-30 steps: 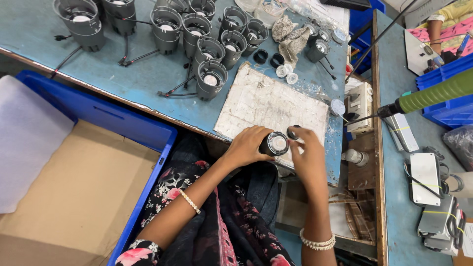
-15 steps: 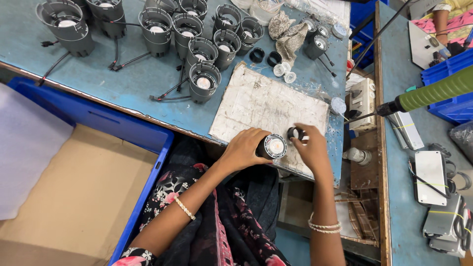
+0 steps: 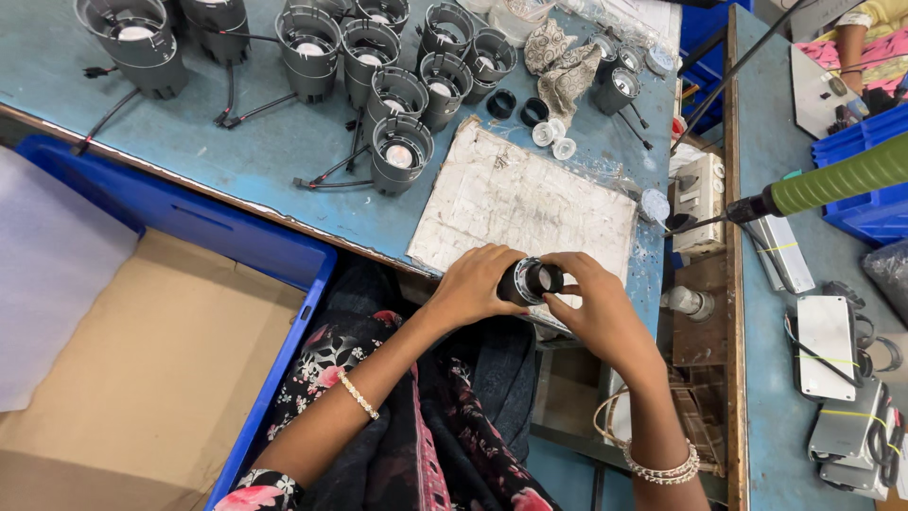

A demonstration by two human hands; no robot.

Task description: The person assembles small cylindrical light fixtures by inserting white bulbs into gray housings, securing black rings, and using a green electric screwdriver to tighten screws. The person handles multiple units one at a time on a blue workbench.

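Observation:
My left hand [image 3: 476, 287] grips a small black cylindrical lamp housing [image 3: 526, 280] at the near edge of the blue table [image 3: 284, 142]. My right hand [image 3: 593, 308] meets it from the right, with fingertips pressing a dark round part into the housing's open front. Both hands hover over the near edge of a worn white board [image 3: 525, 203]. Two black rings [image 3: 518, 107] and small clear lenses [image 3: 552, 139] lie just beyond the board.
Several grey finned lamp housings with wires [image 3: 397, 151] stand across the far table. A blue crate [image 3: 194, 227] lined with cardboard [image 3: 142, 378] sits at the left. A green-handled screwdriver [image 3: 823, 185] hangs at the right above drivers [image 3: 825, 345]. Another person's arm [image 3: 851, 38] shows top right.
The two hands have kept the housing between them at the table edge. The right hand has closed in on its front, covering the bright lens face seen earlier.

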